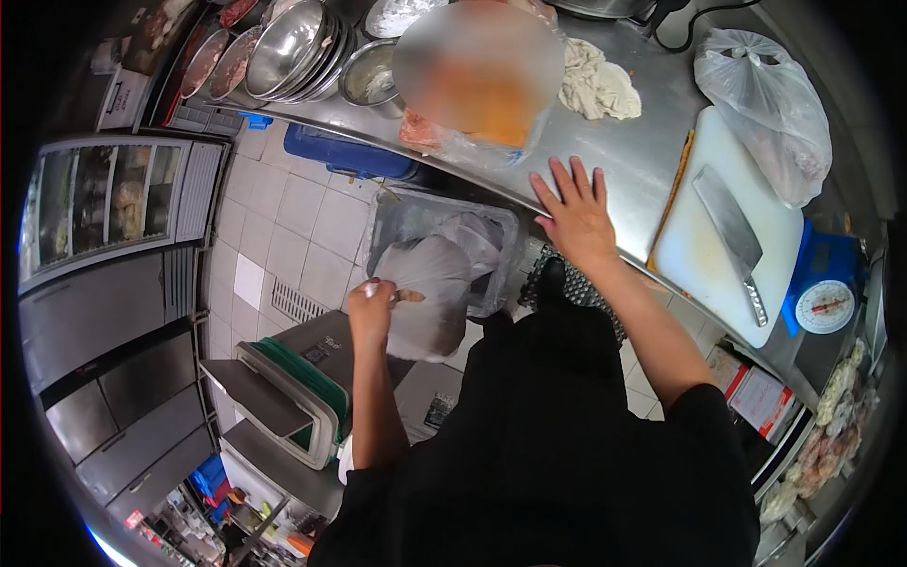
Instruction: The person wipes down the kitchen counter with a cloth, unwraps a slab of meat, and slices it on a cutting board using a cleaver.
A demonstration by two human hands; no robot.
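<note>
My left hand (371,304) is closed on the gathered neck of a full, cloudy plastic bag (425,293). The bag hangs in front of a grey plastic tub (515,241) on the floor, overlapping its near side; another plastic bag (472,241) is in the tub. My right hand (578,215) has its fingers spread, the fingertips over the front edge of the steel counter (624,156). It holds nothing. To its right a cleaver (732,222) lies on a white cutting board (690,241).
Stacked metal bowls (288,47), a crumpled cloth (597,83) and a tied plastic bag (770,113) sit on the counter. A blue scale (822,298) stands right of the board. A grey bin with a green liner (298,378) stands left of my legs. A glass-fronted fridge (104,208) is further left.
</note>
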